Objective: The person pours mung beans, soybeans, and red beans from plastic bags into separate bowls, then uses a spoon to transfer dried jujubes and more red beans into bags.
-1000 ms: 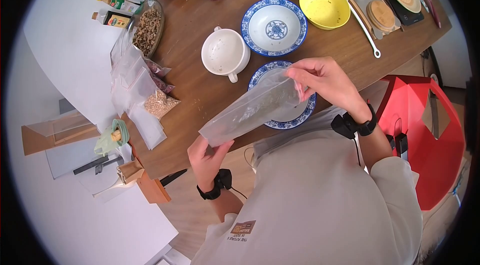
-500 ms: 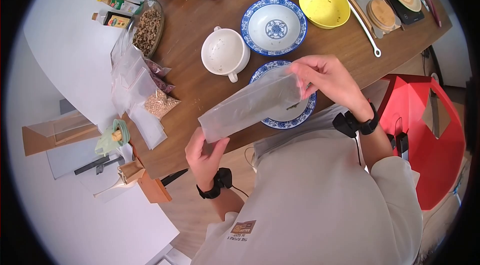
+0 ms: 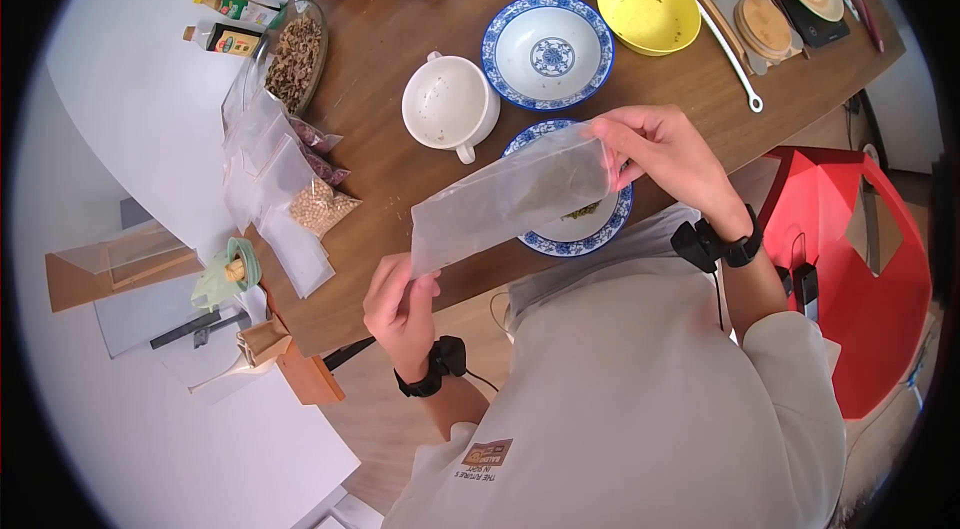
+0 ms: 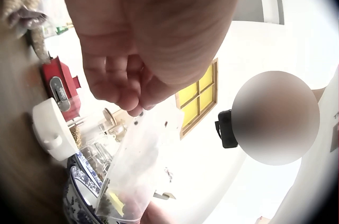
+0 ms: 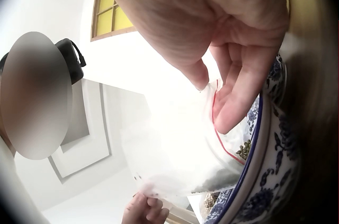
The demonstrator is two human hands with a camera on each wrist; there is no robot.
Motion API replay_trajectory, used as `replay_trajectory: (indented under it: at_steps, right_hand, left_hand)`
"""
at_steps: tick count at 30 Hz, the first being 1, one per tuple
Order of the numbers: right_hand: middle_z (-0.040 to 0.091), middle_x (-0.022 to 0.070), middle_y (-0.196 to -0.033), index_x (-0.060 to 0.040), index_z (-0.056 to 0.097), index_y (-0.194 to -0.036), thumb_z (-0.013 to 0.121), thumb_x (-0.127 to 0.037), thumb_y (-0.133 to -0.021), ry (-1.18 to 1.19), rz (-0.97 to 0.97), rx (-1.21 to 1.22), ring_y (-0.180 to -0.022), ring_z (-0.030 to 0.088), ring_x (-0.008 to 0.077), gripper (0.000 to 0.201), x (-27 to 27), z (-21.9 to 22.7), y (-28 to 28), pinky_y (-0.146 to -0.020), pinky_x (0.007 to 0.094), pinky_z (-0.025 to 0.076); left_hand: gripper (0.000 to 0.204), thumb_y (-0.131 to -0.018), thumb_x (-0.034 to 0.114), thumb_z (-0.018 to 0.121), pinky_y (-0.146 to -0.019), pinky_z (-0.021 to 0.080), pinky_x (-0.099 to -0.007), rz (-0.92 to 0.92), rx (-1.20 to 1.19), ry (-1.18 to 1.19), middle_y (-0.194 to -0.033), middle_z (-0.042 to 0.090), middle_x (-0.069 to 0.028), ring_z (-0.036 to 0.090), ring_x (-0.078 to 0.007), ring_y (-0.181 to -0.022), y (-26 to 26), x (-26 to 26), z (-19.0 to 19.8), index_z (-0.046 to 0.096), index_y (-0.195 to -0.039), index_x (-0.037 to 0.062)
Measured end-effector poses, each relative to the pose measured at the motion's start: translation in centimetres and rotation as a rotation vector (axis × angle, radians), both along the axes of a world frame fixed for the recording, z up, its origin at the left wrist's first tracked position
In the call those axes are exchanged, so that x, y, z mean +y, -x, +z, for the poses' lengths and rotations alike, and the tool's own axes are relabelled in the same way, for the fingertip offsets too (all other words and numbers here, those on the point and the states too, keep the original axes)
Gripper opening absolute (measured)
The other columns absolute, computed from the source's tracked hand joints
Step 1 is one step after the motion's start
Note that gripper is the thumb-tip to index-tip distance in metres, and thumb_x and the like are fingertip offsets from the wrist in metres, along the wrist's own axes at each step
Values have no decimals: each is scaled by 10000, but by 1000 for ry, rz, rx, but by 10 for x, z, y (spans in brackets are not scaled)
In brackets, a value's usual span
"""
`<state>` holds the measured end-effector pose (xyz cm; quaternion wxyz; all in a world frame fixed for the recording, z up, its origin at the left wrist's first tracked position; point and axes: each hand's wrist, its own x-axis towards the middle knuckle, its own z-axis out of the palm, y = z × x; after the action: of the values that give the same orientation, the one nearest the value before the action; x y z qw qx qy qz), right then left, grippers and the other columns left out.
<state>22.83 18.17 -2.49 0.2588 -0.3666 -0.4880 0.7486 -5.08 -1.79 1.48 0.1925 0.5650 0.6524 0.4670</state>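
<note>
Both hands hold a clear zip bag (image 3: 490, 209) stretched slantwise over the nearer blue-and-white bowl (image 3: 612, 232). My left hand (image 3: 403, 314) pinches the bag's closed end at a corner. At the other end, my right hand (image 3: 665, 154) grips the bag's mouth by the red zip strip, between thumb and fingers. That mouth hangs over the bowl, with its strip close to the rim in the right wrist view. Small green beans (image 5: 244, 148) lie in the bowl, and a dark mass of them shows through the bag's lower part.
Behind stand another blue-and-white bowl (image 3: 552, 59), a white two-handled pot (image 3: 450, 104) and a yellow bowl (image 3: 650, 14). Bagged dry goods (image 3: 320, 204) lie at the left, beside a dish of dried brown pieces (image 3: 295, 64). A white ladle (image 3: 735, 69) rests at the right.
My right hand has shifted slightly right and away from the body with the bag's mouth. The left fingers have changed their grip on the corner. More green beans show in the bowl.
</note>
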Motion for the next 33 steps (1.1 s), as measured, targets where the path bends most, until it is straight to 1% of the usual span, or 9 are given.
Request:
replay_trajectory:
  at_steps: [4, 10, 14, 20, 22, 25, 28, 32, 33]
  right_hand:
    - [661, 19, -780, 14, 719, -965, 645, -324, -1032, -1, -1, -14, -698, 661, 94, 353, -1, 1, -2, -641, 239, 569]
    - [681, 29, -801, 21, 739, -1057, 642, -315, -1030, -58, -1, -52, -730, 648, 91, 351, -4, -1, 0, -659, 253, 558]
    - [686, 32, -800, 27, 741, -1056, 644, -315, -1028, -59, 8, -57, -727, 646, 94, 357, -3, 0, -1, -655, 255, 555]
    - [688, 14, -778, 20, 749, -1013, 645, -315, -1024, -122, 20, -79, -707, 633, 83, 351, -5, 4, -1, -623, 244, 522]
    - [671, -1, -747, 8, 747, -954, 645, -317, -1021, -149, 33, -164, -672, 606, 72, 347, -5, 10, -1, -606, 239, 494]
    - [641, -10, -712, 3, 735, -891, 646, -315, -1018, -192, 27, -179, -641, 566, 62, 353, -5, 4, 0, -587, 243, 464]
    - [683, -12, -768, 0, 753, -945, 656, -300, -1021, -224, 50, -204, -616, 524, 51, 325, -4, 1, -1, -564, 227, 438]
    - [680, -12, -763, 0, 750, -923, 655, -299, -1021, -239, 44, -200, -610, 515, 52, 329, -5, 3, 0, -566, 226, 436]
    - [653, -9, -742, 4, 749, -944, 651, -306, -1019, -233, 49, -199, -623, 521, 54, 334, -5, 4, 0, -575, 238, 440]
  left_hand:
    - [190, -896, -112, 636, -578, 466, -238, 30, 10, -41, -926, 688, -132, 602, -132, -676, -1, 0, 3, 719, -1067, -98]
    - [238, -877, -119, 631, -581, 471, -245, 57, 14, -125, -914, 687, -144, 611, -148, -670, -1, -1, 2, 729, -1092, -91]
    - [257, -875, -118, 625, -583, 474, -249, 46, 30, -138, -908, 681, -150, 612, -157, -666, -1, -1, 4, 728, -1108, -89]
    - [264, -874, -116, 612, -575, 480, -258, 30, 41, -180, -889, 667, -152, 617, -173, -660, 0, -3, 3, 723, -1112, -88]
    - [264, -871, -117, 610, -565, 478, -262, 28, 75, -181, -877, 660, -149, 617, -177, -650, 1, -4, 3, 723, -1108, -86]
    - [272, -865, -120, 608, -558, 475, -262, 23, 89, -185, -872, 657, -148, 614, -177, -638, 2, -5, 4, 725, -1107, -82]
    - [278, -861, -119, 607, -556, 473, -261, 27, 91, -189, -870, 657, -147, 613, -177, -635, 2, -5, 3, 727, -1109, -79]
    - [280, -860, -117, 609, -553, 474, -261, 28, 88, -190, -868, 656, -147, 614, -177, -631, 3, -5, 2, 727, -1111, -78]
    - [268, -871, -110, 608, -555, 471, -259, 34, 84, -187, -866, 655, -141, 610, -171, -635, 3, -5, 2, 728, -1108, -78]
